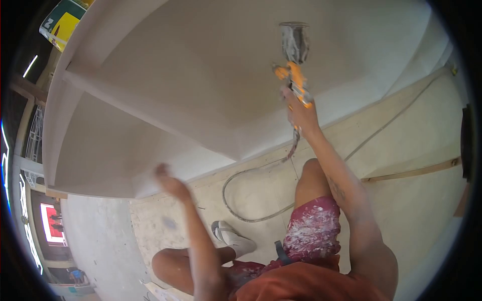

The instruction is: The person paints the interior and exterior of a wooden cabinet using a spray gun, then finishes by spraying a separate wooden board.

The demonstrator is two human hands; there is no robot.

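Orange-bodied and topped with a dull, paint-crusted metal cup, a spray gun [295,65] sits clenched in the right hand [300,113], raised at arm's length in front of a pale, matte cabinet [201,75]. A grey hose [241,180] drops from the gun's grip and curls in a loose loop across the plywood floor [411,150]. The left hand [169,181], blurred, grasps nothing and reaches at the cabinet's lower edge; whether it touches the board cannot be told. The cabinet is made of flat, smooth boards, with a shelf [150,108] running slantwise across its inside. The person crouches, knees bare, in red shorts [314,228] flecked thick with white paint, and wears a paint-whitened sandal [233,241]. Beside the plywood lies rough grey concrete [98,236].
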